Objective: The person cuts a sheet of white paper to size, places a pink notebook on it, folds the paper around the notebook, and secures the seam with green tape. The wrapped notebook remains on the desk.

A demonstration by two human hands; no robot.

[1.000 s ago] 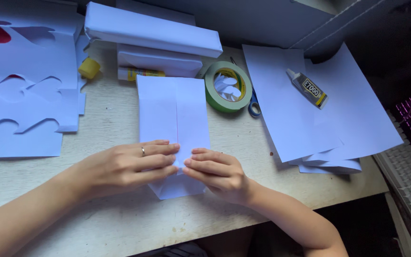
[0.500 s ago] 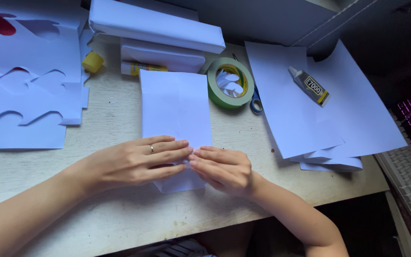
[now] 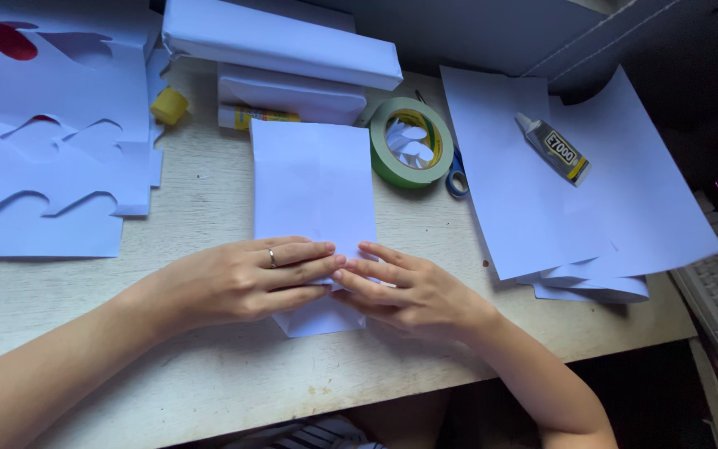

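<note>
A folded white paper (image 3: 313, 183) lies flat on the pale wooden desk (image 3: 209, 357), its long side running away from me. My left hand (image 3: 238, 278), with a ring on one finger, rests palm down on the paper's near end. My right hand (image 3: 400, 291) lies beside it, fingers flat on the same end. The fingertips of both hands meet over the paper's middle. The paper's near edge sticks out below my hands.
Cut white sheets with wavy edges (image 3: 43, 158) cover the left. Wrapped white packs (image 3: 284, 54) stand at the back, with a yellow cap (image 3: 169, 106) beside them. A green tape roll (image 3: 411, 141), blue scissors handle (image 3: 457, 179), loose sheets (image 3: 575, 191) and a glue tube (image 3: 554, 148) lie right.
The visible centre seam of the paper is gone: it now shows a plain face. Both hands stay pressed on its near end, shifted slightly.
</note>
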